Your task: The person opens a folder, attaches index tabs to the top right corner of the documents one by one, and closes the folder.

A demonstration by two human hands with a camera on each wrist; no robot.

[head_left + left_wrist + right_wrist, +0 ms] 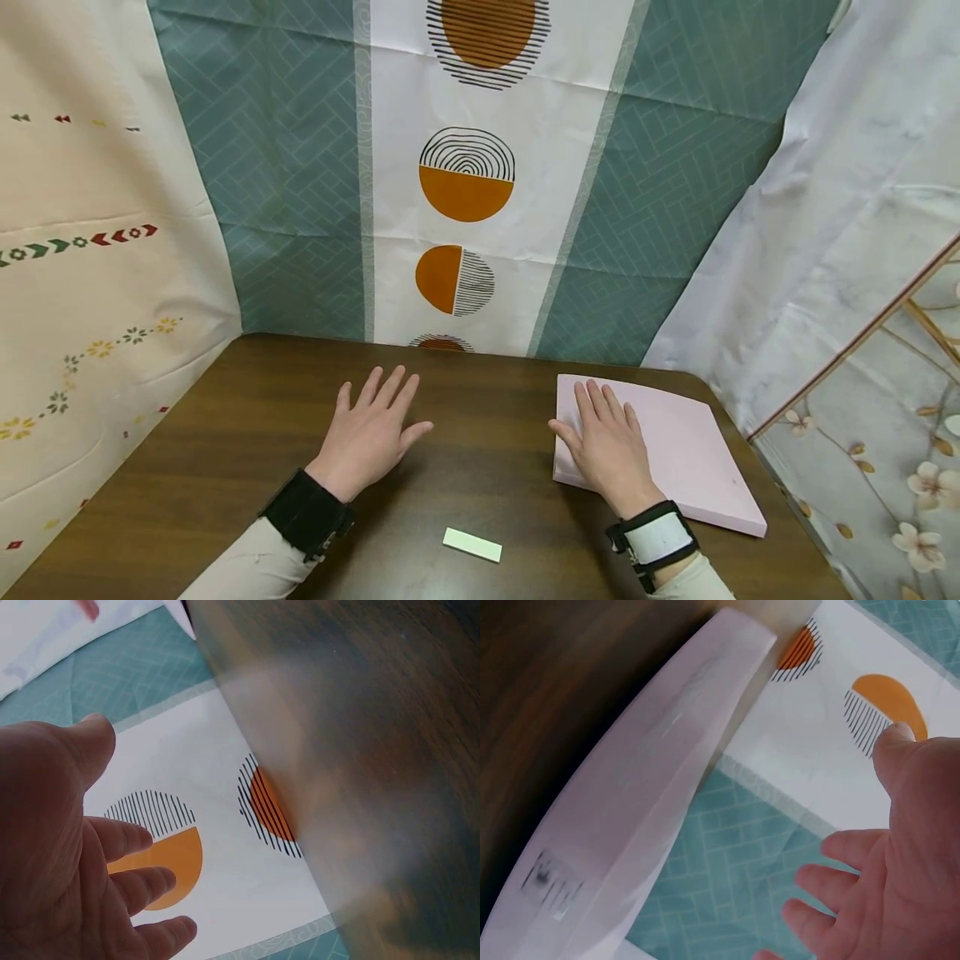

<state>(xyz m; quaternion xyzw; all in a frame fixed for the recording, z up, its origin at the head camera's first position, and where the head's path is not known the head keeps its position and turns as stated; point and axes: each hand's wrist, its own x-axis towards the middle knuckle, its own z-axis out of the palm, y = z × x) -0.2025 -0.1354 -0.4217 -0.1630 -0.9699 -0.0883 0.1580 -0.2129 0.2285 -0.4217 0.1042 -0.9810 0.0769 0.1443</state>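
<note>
My left hand is held palm down over the left half of the brown table, its fingers spread and holding nothing. In the left wrist view the fingers and thumb show with no object between them. My right hand is over the left part of a flat pink box, fingers extended. From the right wrist view, a gap separates that hand from the box's side, which bears a small dark printed mark. A short pale green strip lies on the table near the front, between the two hands.
The dark wooden table ends at a hanging teal and white cloth with orange circles. A cream patterned cloth hangs at the left. White flowered fabric borders the right side, close to the pink box.
</note>
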